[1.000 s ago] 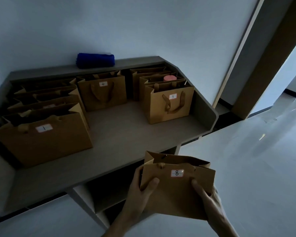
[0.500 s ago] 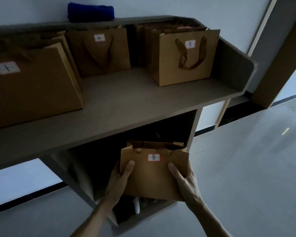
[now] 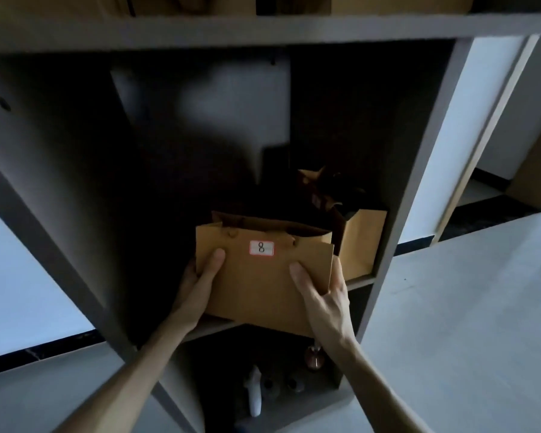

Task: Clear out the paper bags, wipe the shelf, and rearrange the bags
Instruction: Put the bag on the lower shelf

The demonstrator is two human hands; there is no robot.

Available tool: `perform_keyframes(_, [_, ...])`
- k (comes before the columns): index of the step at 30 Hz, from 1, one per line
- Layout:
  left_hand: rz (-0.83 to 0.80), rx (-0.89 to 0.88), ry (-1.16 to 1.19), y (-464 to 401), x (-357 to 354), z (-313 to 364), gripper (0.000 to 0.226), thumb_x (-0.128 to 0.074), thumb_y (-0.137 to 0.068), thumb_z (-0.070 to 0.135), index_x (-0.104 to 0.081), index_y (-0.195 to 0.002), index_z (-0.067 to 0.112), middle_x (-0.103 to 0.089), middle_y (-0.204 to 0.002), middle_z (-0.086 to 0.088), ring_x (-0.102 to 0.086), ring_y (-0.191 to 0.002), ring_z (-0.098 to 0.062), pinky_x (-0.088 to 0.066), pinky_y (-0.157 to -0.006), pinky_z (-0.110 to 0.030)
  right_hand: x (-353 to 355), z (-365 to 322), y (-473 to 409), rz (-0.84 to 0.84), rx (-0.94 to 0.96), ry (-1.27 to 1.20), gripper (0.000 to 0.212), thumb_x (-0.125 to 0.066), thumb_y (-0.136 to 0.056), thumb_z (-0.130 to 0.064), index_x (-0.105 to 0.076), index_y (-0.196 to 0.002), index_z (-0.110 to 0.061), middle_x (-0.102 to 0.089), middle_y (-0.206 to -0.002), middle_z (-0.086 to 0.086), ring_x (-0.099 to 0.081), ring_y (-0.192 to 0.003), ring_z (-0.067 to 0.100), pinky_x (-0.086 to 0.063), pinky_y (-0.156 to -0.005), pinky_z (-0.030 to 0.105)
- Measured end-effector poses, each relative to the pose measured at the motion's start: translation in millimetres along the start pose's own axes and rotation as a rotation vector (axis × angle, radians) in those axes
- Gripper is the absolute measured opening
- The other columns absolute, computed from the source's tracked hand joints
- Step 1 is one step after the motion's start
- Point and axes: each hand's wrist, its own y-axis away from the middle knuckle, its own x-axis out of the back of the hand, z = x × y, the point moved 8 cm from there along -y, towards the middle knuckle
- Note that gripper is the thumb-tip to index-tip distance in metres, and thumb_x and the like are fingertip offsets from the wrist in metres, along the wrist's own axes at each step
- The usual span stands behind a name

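Still, my left hand and right hand gripped bag 8 half over the shelf front edge; released early, it could tip off.

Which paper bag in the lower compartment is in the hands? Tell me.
The front paper bag with the label 8, gripped by the left hand and right hand; the other bag stands untouched behind it, rightward.
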Motion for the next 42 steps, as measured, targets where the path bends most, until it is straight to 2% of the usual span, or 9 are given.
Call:
perform_keyframes(6, [0.004,-0.139,0.007,-6,-2,-6,0.027,-0.052,-0.078,0.059,-0.055,-0.101,0.044,-0.062,-0.101,0.025,-0.06,-0.085,0.014,-0.042,-0.075,-0.016,3,10,-9,-0.017,0.112,-0.036,0.033,-0.069,-0.083,-0.036,-0.057,-0.113,-0.028,-0.068,-0.093,-0.025,-0.066,-0.086,-0.004,-0.053,-0.062,0.013])
perform_keyframes(12, [-0.003,-0.192,-0.051,-12,0,-10,0.034,-0.052,-0.079,0.067,-0.054,-0.105,0.045,-0.061,-0.108,0.023,-0.057,-0.099,0.004,-0.042,-0.082,-0.019,4,17,-2,0.008,0.203,-0.008,0.047,-0.072,-0.078,-0.045,-0.052,-0.118,-0.03,-0.067,-0.096,-0.021,-0.063,-0.088,-0.006,-0.052,-0.064,0.011])
perform_keyframes(16, [0.026,-0.225,-0.138,-16,1,-5,0.042,-0.047,-0.081,0.058,-0.048,-0.117,0.037,-0.055,-0.103,0.025,-0.053,-0.093,0.006,-0.036,-0.076,-0.009,3,17,-1,0.014,0.218,0.028,0.053,-0.075,-0.077,-0.049,-0.05,-0.12,-0.03,-0.067,-0.1,-0.013,-0.064,-0.088,-0.001,-0.053,-0.064,0.015])
perform_keyframes(20, [0.052,-0.268,-0.226,-30,-4,-2,0.049,-0.048,-0.091,0.048,-0.047,-0.133,0.022,-0.055,-0.117,0.011,-0.051,-0.107,-0.005,-0.036,-0.08,-0.009,5,20,2,-0.017,0.238,0.113,0.065,-0.076,-0.073,-0.05,-0.04,-0.127,-0.038,-0.063,-0.108,-0.013,-0.063,-0.093,0.001,-0.058,-0.068,0.022])
perform_keyframes(26, [-0.038,-0.251,-0.457,-55,-27,-12,0.064,-0.05,-0.089,0.056,-0.036,-0.143,0.024,-0.045,-0.145,0.001,-0.043,-0.131,-0.015,-0.031,-0.106,-0.028,16,28,9,-0.055,0.26,0.368,0.093,-0.076,-0.072,-0.058,-0.018,-0.145,-0.044,-0.048,-0.131,-0.015,-0.055,-0.11,0.005,-0.056,-0.083,0.024])
perform_keyframes(31, [0.043,-0.315,-0.519,-64,-24,-10,0.086,-0.058,-0.07,0.072,-0.038,-0.138,0.023,-0.046,-0.14,0.0,-0.045,-0.127,-0.016,-0.038,-0.107,-0.037,20,24,21,-0.006,0.454,0.539,0.097,-0.069,-0.078,-0.061,-0.001,-0.147,-0.055,-0.027,-0.145,-0.03,-0.037,-0.125,-0.012,-0.036,-0.087,0.004])
perform_keyframes(33, [0.06,-0.355,-0.531,-62,-25,-6,0.067,-0.065,-0.078,0.056,-0.042,-0.131,0.023,-0.047,-0.132,0.004,-0.048,-0.119,-0.011,-0.04,-0.1,-0.03,23,19,30,0.089,0.607,0.629,0.092,-0.07,-0.081,-0.048,-0.012,-0.152,-0.044,-0.024,-0.153,-0.024,-0.031,-0.134,-0.009,-0.033,-0.092,0.0])
perform_keyframes(36, [0.013,-0.417,-0.602,-58,-38,-3,0.036,-0.06,-0.091,0.032,-0.048,-0.125,0.024,-0.055,-0.124,0.005,-0.053,-0.115,-0.01,-0.041,-0.094,-0.025,20,8,49,0.173,0.853,0.775,0.067,-0.065,-0.088,-0.035,-0.037,-0.148,-0.023,-0.034,-0.155,-0.002,-0.035,-0.142,0.014,-0.035,-0.106,0.019])
perform_keyframes(42, [-0.038,-0.418,-0.554,-54,-49,-2,0.035,-0.051,-0.097,0.032,-0.049,-0.13,0.022,-0.057,-0.127,0.001,-0.052,-0.114,-0.011,-0.037,-0.093,-0.025,1,21,54,0.028,0.91,0.984,0.042,-0.053,-0.095,-0.037,-0.063,-0.13,-0.017,-0.05,-0.146,-0.004,-0.038,-0.141,0.011,-0.047,-0.106,0.038])
